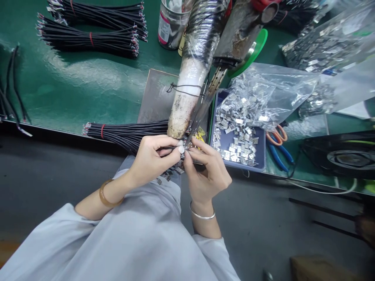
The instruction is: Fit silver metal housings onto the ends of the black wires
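Note:
In front of my body, both hands meet at the table's near edge, just below the end of a white duct [186,89]. My left hand [152,156] is closed in a pinch, with white covers on its fingertips. A thin black cable [166,148] runs between its thumb and forefinger. Close beside it, my right hand [209,166] pinches too, fingertips almost touching the left ones; what it grips is too small to make out. A bundle of black cables [129,132] with a red band lies left of the duct. Several small metal connectors [166,175] hang below the hands.
To the right stands a blue-grey tray [260,156] of loose metal USB connectors [243,144], partly under a plastic bag [281,86]. Pliers [279,150] lie beside it. A hot-tool-like metal rod [215,84] slants down near my hands. More cable bundles [90,39] rest at the back left.

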`<state>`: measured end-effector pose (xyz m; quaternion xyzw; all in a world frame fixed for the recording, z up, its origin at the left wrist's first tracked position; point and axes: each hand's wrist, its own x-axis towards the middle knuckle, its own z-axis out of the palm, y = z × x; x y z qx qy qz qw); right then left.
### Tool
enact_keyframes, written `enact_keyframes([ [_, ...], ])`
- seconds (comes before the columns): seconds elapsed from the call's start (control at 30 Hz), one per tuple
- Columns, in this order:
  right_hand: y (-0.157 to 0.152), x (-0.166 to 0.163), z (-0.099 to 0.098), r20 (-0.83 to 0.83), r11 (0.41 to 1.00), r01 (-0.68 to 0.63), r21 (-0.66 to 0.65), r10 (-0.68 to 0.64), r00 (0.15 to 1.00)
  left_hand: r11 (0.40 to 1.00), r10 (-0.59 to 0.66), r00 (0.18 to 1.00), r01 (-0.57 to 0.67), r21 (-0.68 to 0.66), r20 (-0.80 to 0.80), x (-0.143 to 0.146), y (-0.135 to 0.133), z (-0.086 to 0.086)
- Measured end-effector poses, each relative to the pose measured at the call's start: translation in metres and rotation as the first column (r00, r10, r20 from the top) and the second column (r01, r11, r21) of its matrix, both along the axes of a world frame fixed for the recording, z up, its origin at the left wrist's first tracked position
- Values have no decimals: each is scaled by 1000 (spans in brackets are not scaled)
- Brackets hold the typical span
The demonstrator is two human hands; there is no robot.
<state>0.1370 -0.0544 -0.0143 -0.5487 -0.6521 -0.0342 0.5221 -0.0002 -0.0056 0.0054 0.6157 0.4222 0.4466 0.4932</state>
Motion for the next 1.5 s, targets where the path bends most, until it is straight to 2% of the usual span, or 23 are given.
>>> enact_keyframes([
  [0.1, -1, -1, 1, 0, 1000, 0, -1, 0, 1000, 1000, -6, 1000, 6, -12, 13, 0, 0, 2],
  [0.2, -4, -1, -4, -22, 1000, -12, -5, 11, 1000, 989, -43, 998, 49, -139, 49, -1, 0, 4],
  [0.27, -5, 2, -6, -92, 1000, -26, -12, 25, 995, 974, -78, 995, 88, -208, 58, -1, 0, 5],
  [0.3, -6, 4, -6, -146, 1000, -19, 6, 20, 989, 968, -92, 994, 103, -228, 60, -2, 0, 6],
  [0.43, -8, 13, 5, -381, 966, 42, 254, 60, 922, 960, -116, 991, 130, -246, 70, -3, -1, 7],
  [0.5, -11, 16, 9, -426, 976, 39, 215, 58, 903, 963, -110, 991, 126, -240, 77, -4, -1, 7],
  [0.57, -15, 16, 8, -393, 995, 53, 80, -18, 919, 965, -100, 991, 118, -235, 87, -4, -1, 6],
  [0.63, -18, 14, 2, -308, 998, 62, 12, -56, 950, 967, -92, 991, 113, -228, 100, -4, -1, 6],
  [0.8, -14, 4, -13, -147, 999, -35, -39, 29, 989, 974, -68, 994, 85, -208, 88, -3, -2, 3],
  [0.97, -5, -2, -10, -105, 999, -9, -45, 4, 994, 985, -13, 998, 22, -169, 56, 0, -3, 2],
  [1.17, -2, -2, -4, -34, 1000, 9, 18, -9, 999, 995, 7, 999, -2, -100, 50, 2, -1, 5],
  [1.3, -5, 0, -6, 40, 999, -16, 38, 14, 999, 988, -31, 999, 35, -148, 32, -1, 0, 4],
  [1.4, -8, 2, -9, 25, 998, -41, 47, 40, 999, 982, -92, 996, 91, -168, 1, -3, -2, 3],
  [1.5, -9, 5, -7, -85, 1000, -23, -4, 23, 996, 989, -145, 987, 143, -42, -75, -6, -4, 3],
])
